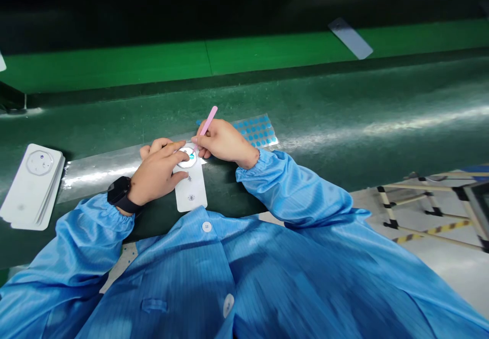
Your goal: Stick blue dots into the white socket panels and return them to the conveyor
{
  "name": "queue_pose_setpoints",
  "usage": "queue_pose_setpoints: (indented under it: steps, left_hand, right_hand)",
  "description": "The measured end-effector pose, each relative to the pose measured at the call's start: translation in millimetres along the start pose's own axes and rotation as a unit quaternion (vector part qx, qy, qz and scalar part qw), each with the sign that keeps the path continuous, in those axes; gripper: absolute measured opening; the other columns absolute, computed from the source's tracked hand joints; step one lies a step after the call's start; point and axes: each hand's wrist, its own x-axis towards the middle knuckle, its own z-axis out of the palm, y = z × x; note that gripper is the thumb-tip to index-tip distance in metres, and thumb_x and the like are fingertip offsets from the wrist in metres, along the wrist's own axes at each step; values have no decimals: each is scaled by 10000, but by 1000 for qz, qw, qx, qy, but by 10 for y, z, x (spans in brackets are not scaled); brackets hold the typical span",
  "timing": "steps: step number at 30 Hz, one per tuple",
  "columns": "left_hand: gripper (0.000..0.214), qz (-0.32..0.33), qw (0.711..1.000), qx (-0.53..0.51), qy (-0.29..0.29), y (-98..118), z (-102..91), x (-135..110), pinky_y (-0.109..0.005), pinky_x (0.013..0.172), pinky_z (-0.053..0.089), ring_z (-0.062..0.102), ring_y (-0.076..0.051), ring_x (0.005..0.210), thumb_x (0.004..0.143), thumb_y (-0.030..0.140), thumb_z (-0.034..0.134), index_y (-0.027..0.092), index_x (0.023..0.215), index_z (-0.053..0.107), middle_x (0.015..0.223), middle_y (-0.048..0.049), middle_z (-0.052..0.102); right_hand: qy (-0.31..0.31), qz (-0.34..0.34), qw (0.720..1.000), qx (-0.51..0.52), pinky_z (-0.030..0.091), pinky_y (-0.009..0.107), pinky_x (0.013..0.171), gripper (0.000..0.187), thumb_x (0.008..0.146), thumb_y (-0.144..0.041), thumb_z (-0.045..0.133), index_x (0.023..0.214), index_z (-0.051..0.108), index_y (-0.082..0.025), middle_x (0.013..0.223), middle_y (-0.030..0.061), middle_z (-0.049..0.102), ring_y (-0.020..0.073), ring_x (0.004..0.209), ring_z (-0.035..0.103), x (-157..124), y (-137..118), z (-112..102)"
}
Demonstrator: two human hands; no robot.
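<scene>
A white flat plastic part (191, 189) with a round window near its top lies on the dark green belt in front of me. My left hand (158, 171) rests on it, fingers pressed down and pinching its upper left edge. My right hand (223, 140) grips pink tweezers (206, 125), whose tip points down into the round window, where a small blue dot shows. A clear sheet of blue round stickers (257, 130) lies just behind my right hand.
A stack of the same white parts (32, 186) sits at the left. A shiny clear film strip (99, 168) lies under my hands. A pale flat piece (350, 37) rests on the far green surface. Floor and a metal frame (431, 212) show at right.
</scene>
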Motion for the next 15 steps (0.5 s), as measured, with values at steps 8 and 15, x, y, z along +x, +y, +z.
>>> queue_pose_setpoints:
  steps: [8, 15]
  left_hand:
    - [233, 10, 1000, 19, 6, -1, 13, -7, -578, 1003, 380, 468, -356, 1266, 845, 293, 713, 252, 1072, 748, 1435, -90, 605]
    - [183, 14, 999, 24, 16, -20, 24, -14, -578, 979, 397, 483, -365, 1267, 827, 292, 743, 255, 1003, 776, 1422, -87, 619]
  right_hand:
    - [-1, -2, 1000, 11, 491, 177, 422, 195, 912, -102, 625, 733, 567, -153, 538, 3, 660, 121, 461, 647, -13, -12, 2]
    - [-8, -18, 1000, 8, 501, 188, 437, 194, 921, -130, 630, 736, 576, -154, 559, 10, 673, 122, 469, 650, -3, 11, -6]
